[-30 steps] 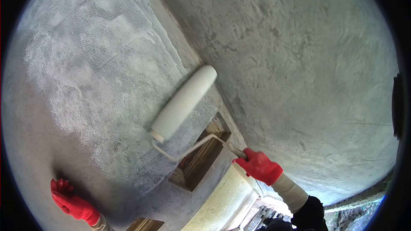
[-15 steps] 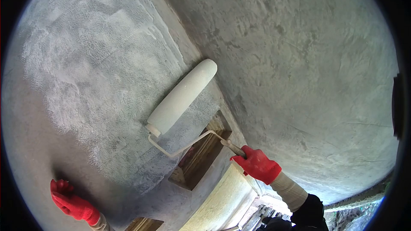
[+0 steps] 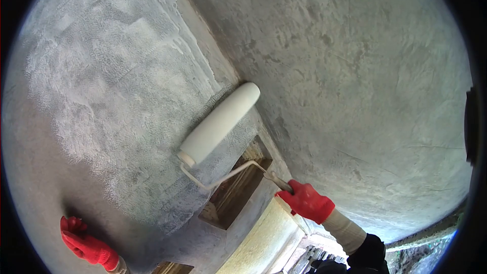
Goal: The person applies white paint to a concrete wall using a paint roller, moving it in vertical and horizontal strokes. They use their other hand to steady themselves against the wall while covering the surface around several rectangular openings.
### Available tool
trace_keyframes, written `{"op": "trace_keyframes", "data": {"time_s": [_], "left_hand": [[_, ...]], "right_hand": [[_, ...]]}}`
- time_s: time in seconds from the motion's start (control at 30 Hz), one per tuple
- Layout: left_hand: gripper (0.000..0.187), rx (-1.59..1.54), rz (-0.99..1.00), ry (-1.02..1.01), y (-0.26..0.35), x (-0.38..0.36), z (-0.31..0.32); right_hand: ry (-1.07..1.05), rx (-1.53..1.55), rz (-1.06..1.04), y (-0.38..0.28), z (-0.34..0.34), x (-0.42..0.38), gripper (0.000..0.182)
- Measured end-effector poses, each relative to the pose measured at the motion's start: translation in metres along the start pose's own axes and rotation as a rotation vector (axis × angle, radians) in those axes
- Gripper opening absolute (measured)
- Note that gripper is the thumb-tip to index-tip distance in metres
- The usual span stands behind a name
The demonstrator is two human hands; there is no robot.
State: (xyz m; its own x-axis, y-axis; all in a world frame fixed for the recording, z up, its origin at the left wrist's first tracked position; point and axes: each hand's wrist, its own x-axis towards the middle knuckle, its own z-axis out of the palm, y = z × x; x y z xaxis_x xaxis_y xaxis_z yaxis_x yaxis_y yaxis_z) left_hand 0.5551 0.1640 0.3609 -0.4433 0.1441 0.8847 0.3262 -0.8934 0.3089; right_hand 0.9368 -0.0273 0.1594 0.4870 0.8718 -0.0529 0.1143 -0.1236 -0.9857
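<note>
My right hand [image 3: 307,201], in a red glove, is wrapped round the handle [image 3: 278,181] of a paint roller. The roller's long white sleeve [image 3: 220,124] lies slantwise against the wall, its upper end close to the corner seam. A bent wire frame [image 3: 225,178] joins sleeve and handle, passing in front of a wood-framed opening. At the lower left, my left hand [image 3: 87,242], also red-gloved, rests against the bare grey wall with its fingers extended and holds nothing.
Whitish, mottled paint [image 3: 116,81] covers much of the left wall. A bare grey cement surface [image 3: 355,81] meets it along a diagonal corner. The recessed opening [image 3: 238,187] breaks the wall below the roller, and a second opening [image 3: 173,268] shows at the bottom edge.
The roller has slid slightly down and to the right along the wall, and my right hand has dropped a little with it. My left hand has barely shifted.
</note>
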Motion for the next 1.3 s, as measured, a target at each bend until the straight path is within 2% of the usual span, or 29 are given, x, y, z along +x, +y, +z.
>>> {"op": "trace_keyframes", "data": {"time_s": [0.1, 0.3, 0.5, 0.6, 0.83, 0.93, 1.0, 1.1, 1.17, 1.2, 1.27, 1.3], "left_hand": [[0.041, 0.020, 0.020, -0.020, -0.004, 0.003, -0.005], [0.042, 0.001, 0.029, -0.051, -0.010, 0.005, -0.009], [0.044, 0.017, 0.030, -0.010, -0.004, 0.001, -0.002], [0.045, -0.002, 0.047, -0.015, -0.005, 0.000, -0.003], [0.043, -0.020, 0.054, -0.067, -0.010, 0.002, -0.010], [0.044, 0.038, 0.078, -0.061, -0.006, -0.001, -0.007], [0.044, 0.032, 0.073, -0.061, -0.008, 0.001, -0.008], [0.044, 0.051, 0.076, -0.062, -0.009, 0.001, -0.009], [0.044, 0.078, 0.085, -0.064, -0.009, 0.000, -0.009], [0.044, 0.062, 0.096, -0.068, -0.010, 0.000, -0.009], [0.043, 0.051, 0.109, -0.072, -0.010, 0.000, -0.009], [0.043, 0.049, 0.133, -0.088, -0.009, 0.000, -0.009]], "right_hand": [[-0.013, 0.020, -0.042, 0.002, 0.004, 0.008, 0.041], [-0.048, -0.045, 0.112, 0.050, 0.011, -0.006, 0.048], [0.001, 0.030, 0.011, -0.006, 0.000, 0.000, 0.042], [0.009, 0.055, -0.014, -0.003, 0.008, 0.005, 0.041], [0.014, -0.016, 0.081, 0.074, 0.030, -0.007, 0.044], [0.021, -0.045, 0.092, 0.070, 0.030, -0.007, 0.044], [0.042, -0.027, 0.053, 0.041, 0.026, -0.002, 0.043], [0.059, -0.024, -0.081, 0.004, 0.020, 0.020, 0.039], [0.091, -0.177, -0.700, -0.013, 0.018, 0.041, 0.038], [0.090, -0.176, -0.705, -0.034, 0.017, 0.042, 0.038], [0.020, 0.197, -0.144, -0.074, 0.019, 0.033, 0.034], [0.017, 0.196, -0.148, -0.060, 0.021, 0.037, 0.034]]}}
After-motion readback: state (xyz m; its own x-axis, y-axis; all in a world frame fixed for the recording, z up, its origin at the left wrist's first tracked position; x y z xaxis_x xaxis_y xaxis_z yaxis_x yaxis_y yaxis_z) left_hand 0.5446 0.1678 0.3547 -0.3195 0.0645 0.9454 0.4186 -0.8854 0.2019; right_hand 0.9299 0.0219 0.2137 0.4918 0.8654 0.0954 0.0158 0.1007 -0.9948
